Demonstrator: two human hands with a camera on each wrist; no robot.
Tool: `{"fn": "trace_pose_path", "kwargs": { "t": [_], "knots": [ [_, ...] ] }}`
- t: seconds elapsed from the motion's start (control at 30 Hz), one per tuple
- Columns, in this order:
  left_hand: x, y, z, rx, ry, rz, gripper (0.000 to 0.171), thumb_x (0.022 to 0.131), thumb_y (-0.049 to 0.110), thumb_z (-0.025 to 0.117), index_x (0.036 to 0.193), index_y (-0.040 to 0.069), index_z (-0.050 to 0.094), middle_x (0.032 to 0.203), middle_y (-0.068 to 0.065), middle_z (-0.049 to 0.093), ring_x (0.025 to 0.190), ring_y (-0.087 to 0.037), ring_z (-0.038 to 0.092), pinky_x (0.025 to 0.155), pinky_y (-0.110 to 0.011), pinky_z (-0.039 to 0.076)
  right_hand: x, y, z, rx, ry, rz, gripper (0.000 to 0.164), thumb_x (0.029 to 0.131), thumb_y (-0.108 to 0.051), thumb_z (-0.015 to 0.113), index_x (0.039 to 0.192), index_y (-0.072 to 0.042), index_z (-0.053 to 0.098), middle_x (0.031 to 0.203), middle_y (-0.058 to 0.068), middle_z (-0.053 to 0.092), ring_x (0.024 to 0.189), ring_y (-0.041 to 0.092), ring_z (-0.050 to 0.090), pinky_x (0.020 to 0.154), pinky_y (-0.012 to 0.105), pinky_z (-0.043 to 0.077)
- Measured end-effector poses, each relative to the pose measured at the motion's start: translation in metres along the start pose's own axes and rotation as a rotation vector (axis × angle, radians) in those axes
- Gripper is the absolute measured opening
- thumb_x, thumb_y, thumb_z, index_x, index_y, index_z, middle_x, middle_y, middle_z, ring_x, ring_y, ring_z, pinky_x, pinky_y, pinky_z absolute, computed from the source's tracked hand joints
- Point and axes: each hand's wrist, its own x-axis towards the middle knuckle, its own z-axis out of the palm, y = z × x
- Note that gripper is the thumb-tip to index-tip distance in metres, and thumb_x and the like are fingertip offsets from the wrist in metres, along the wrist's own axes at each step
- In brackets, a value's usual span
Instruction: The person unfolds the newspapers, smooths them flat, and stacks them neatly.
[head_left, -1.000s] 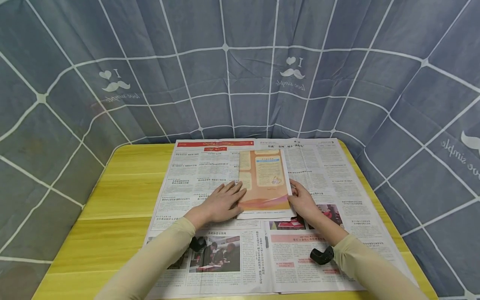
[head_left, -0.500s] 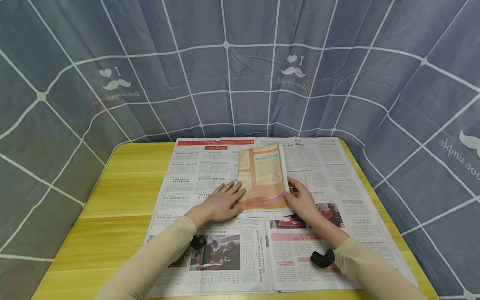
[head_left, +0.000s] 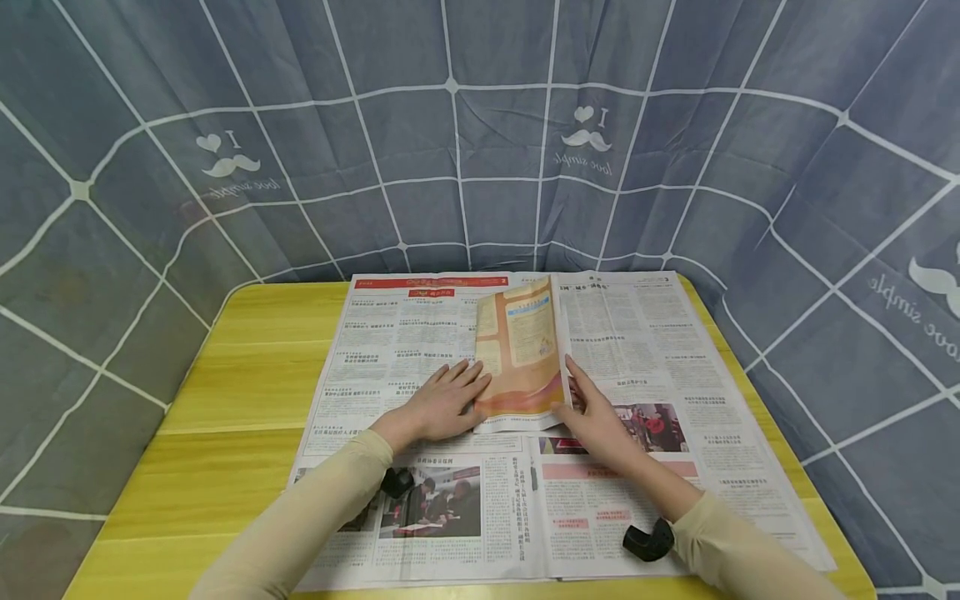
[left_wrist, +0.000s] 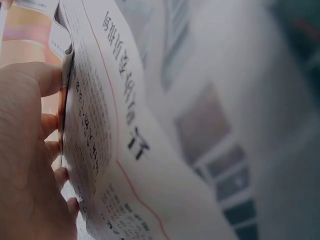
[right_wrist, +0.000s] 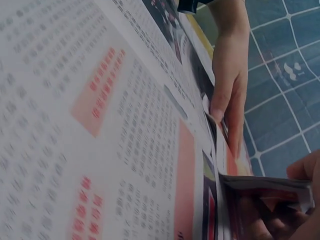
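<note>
A folded newspaper [head_left: 517,358] with an orange printed face lies in the middle of a larger spread newspaper [head_left: 405,350]. Its right side is lifted and bows upward. My left hand [head_left: 441,406] rests with extended fingers on its left edge. On the lifted side, my right hand [head_left: 596,423] pinches the edge, thumb above and fingers beneath. The right wrist view shows the raised paper [right_wrist: 265,182] with fingers reaching under it. Up close in the left wrist view, the left thumb [left_wrist: 47,80] lies at the fold; what its other fingers touch is partly hidden.
The spread newspaper covers much of a yellow wood-grain table [head_left: 232,375]. A grey curtain with white grid lines [head_left: 495,142] surrounds the far side and both flanks. Black wrist devices [head_left: 648,542] sit near both sleeves.
The right hand has moved slightly left, raising the right side of the folded newspaper, which now curves up and leftward. My left hand has stayed in place.
</note>
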Motion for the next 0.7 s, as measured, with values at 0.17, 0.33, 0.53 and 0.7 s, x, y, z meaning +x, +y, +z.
{"fn": "trace_pose_path", "kwargs": {
  "t": [0.17, 0.33, 0.53, 0.7],
  "knots": [
    [0.000, -0.001, -0.001, -0.047, 0.007, -0.004, 0.070, 0.106, 0.052, 0.044, 0.165, 0.019, 0.025, 0.171, -0.004, 0.013, 0.157, -0.027, 0.008, 0.124, -0.051, 0.008, -0.006, -0.002, 0.008, 0.106, -0.030, -0.061, 0.080, 0.102, -0.011, 0.062, 0.166, -0.017, 0.014, 0.164, 0.017, 0.030, 0.141, 0.034, 0.044, 0.105, 0.035, 0.046],
    [-0.001, -0.002, -0.008, -0.156, 0.014, 0.003, 0.070, 0.106, 0.050, 0.045, 0.165, 0.016, 0.024, 0.170, -0.009, 0.016, 0.156, -0.033, 0.011, 0.123, -0.055, 0.010, -0.011, -0.008, 0.015, 0.150, -0.019, -0.134, 0.071, 0.105, -0.014, 0.059, 0.165, -0.021, 0.022, 0.166, 0.014, 0.027, 0.144, 0.033, 0.040, 0.105, 0.030, 0.043],
    [-0.002, 0.001, -0.029, -0.457, 0.059, -0.032, 0.073, 0.108, 0.044, 0.045, 0.166, 0.015, 0.011, 0.169, -0.011, 0.018, 0.154, -0.033, 0.017, 0.122, -0.051, 0.020, -0.009, -0.024, 0.022, 0.041, 0.040, -0.188, 0.056, 0.111, -0.023, 0.047, 0.164, -0.030, 0.028, 0.166, 0.004, 0.028, 0.141, 0.025, 0.044, 0.100, 0.027, 0.043],
    [-0.006, 0.008, -0.055, -0.674, 0.131, -0.048, 0.075, 0.108, 0.054, 0.037, 0.166, 0.028, -0.002, 0.170, -0.008, 0.014, 0.154, -0.029, 0.020, 0.121, -0.052, 0.023, -0.001, -0.036, 0.030, -0.003, 0.059, -0.228, 0.053, 0.112, -0.024, 0.043, 0.162, -0.037, 0.031, 0.156, 0.009, 0.044, 0.078, 0.015, 0.058, 0.064, 0.024, 0.046]
  ]
}}
